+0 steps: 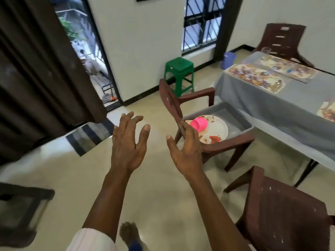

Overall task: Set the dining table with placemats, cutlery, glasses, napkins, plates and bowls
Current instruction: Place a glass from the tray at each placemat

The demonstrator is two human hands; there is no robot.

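My left hand (127,144) and my right hand (186,147) are stretched out in front of me over the floor, fingers spread, holding nothing. Just beyond my right hand a grey tub (237,117) sits on a brown chair (226,144). Inside the tub lie a white patterned plate (218,132) and a pink bowl (199,124) tipped on its side. At the right stands the dining table with a grey cloth (268,104). Floral placemats (257,77) lie on it, and a clear glass (266,50) stands at its far end.
A second brown chair (282,209) is at the lower right and a third (282,40) behind the table. A green stool (179,75) and a blue bin (228,60) stand by the wall. A dark curtain (41,69) hangs left, with a striped mat (90,135) on the floor.
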